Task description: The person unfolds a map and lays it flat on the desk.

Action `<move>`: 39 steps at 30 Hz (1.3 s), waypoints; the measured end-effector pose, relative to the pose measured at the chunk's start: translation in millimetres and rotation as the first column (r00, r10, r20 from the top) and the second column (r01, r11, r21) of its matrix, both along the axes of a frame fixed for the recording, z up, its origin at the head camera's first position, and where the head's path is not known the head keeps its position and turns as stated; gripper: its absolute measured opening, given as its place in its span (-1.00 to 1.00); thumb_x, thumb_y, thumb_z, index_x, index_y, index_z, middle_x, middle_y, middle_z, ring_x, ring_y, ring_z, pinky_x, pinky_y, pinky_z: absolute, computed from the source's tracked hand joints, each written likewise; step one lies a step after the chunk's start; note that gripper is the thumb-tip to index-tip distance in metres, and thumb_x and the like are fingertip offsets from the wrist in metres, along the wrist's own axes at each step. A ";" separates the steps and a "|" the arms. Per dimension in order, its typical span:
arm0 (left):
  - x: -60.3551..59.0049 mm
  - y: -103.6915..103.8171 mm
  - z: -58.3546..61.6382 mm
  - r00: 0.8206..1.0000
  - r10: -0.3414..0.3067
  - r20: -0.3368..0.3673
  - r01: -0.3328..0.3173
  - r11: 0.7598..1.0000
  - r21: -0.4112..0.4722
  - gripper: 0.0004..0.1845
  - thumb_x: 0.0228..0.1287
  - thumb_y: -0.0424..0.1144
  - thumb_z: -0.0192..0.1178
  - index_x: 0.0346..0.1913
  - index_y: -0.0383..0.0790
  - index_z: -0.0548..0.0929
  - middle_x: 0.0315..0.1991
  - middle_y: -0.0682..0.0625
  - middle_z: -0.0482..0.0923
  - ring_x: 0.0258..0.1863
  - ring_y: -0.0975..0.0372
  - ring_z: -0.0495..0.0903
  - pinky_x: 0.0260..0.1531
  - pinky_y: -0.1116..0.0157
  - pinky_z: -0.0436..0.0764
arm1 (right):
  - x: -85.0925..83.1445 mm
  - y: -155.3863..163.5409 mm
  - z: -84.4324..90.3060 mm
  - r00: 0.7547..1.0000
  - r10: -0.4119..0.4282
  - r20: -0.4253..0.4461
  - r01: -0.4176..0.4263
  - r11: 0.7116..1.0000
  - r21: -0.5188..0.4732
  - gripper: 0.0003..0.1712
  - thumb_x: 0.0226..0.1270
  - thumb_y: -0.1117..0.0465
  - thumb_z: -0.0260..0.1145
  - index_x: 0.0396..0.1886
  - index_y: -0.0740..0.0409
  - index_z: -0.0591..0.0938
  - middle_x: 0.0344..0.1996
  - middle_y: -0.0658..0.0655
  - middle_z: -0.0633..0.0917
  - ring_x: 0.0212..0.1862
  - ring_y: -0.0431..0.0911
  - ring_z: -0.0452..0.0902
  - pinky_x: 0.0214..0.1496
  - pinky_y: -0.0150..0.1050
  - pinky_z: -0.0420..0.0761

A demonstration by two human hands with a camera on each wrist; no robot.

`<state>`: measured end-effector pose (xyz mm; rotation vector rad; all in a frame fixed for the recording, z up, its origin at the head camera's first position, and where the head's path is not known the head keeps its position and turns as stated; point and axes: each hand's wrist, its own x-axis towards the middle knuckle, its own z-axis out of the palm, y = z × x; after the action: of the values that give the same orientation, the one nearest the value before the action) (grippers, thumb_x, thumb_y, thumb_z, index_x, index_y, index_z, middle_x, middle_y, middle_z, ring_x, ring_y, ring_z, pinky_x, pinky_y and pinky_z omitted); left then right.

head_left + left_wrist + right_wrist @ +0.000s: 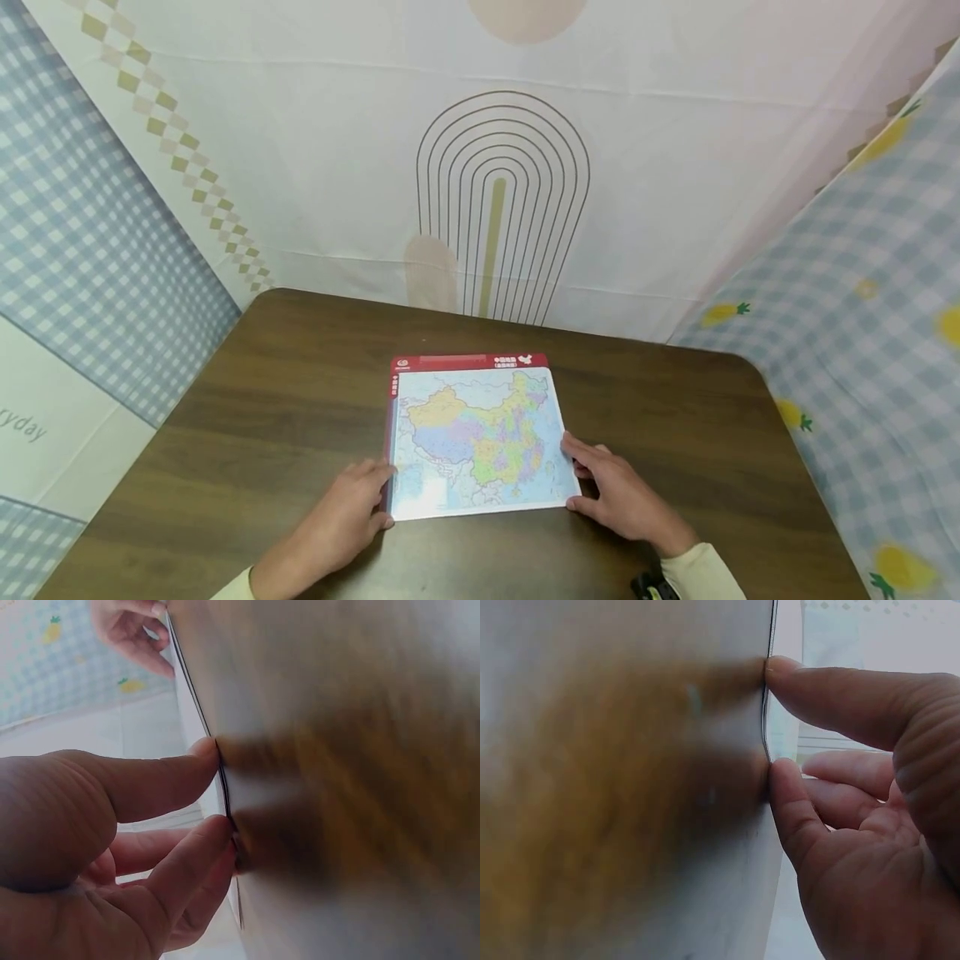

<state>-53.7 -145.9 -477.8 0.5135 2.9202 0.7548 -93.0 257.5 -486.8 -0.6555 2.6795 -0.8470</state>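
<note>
A flat map board (480,433) with a red border along its top and left sides lies on the brown table. Coloured regions cover the map, and glare whitens its lower left part. My left hand (348,512) touches the board's left edge, its thumb at the near left corner. On the opposite side, my right hand (622,500) touches the right edge, with its thumb by the near right corner. Both wrist views show the thumb and fingertips of the left hand (142,840) and right hand (855,765) spread apart along a thin edge.
The wooden table (285,392) extends around the board on all sides. A white patterned cloth (337,167) hangs behind it. Checked cloths stand at the left (90,167) and right (847,283). A dark device (652,586) sits at my right wrist.
</note>
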 end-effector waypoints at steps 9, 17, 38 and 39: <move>12.3 9.0 0.0 1.000 -0.007 -0.016 0.006 0.999 -0.042 -0.45 0.05 -0.31 0.64 0.10 -0.43 0.71 0.07 -0.21 0.68 0.03 -0.01 0.65 0.06 -0.01 0.68 | -13.1 5.4 1.0 0.998 0.031 -0.047 -0.031 0.999 0.010 -0.08 0.33 0.26 0.56 0.59 0.36 0.33 0.61 0.34 0.31 0.25 0.09 0.57 0.15 -0.23 0.70; 19.8 19.3 3.3 0.998 0.035 0.060 -0.033 0.999 -0.043 -0.44 0.13 -0.29 0.60 0.15 -0.51 0.67 0.13 -0.29 0.65 0.14 -0.12 0.61 0.19 -0.10 0.62 | -21.1 5.8 -0.2 0.996 0.024 -0.091 -0.019 0.999 0.049 -0.12 0.34 0.26 0.54 0.58 0.31 0.37 0.62 0.25 0.34 0.31 0.04 0.49 0.25 -0.09 0.60; 39.0 51.6 -4.2 0.998 -0.021 -0.063 0.006 0.972 -0.236 -0.46 0.15 -0.12 0.59 -0.02 -0.50 0.66 -0.19 -0.21 0.58 -0.15 -0.02 0.53 -0.06 0.02 0.63 | -57.8 -3.6 -2.1 0.984 0.065 -0.163 -0.051 0.995 0.090 -0.27 0.39 0.40 0.45 0.52 0.34 0.45 0.57 0.30 0.40 0.36 0.16 0.51 0.31 0.12 0.58; 40.0 53.7 -4.4 0.997 -0.027 -0.076 0.007 0.969 -0.247 -0.47 0.15 -0.10 0.59 -0.05 -0.48 0.66 -0.22 -0.19 0.56 -0.17 0.00 0.52 -0.09 0.04 0.63 | -59.9 -4.4 -1.6 0.984 0.065 -0.166 -0.050 0.995 0.090 -0.28 0.39 0.41 0.44 0.52 0.34 0.45 0.57 0.31 0.40 0.36 0.17 0.51 0.32 0.12 0.58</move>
<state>-13.7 -92.3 -482.2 0.5533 3.0178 0.3668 -152.9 253.1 -488.4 -0.8140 2.8127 -0.6862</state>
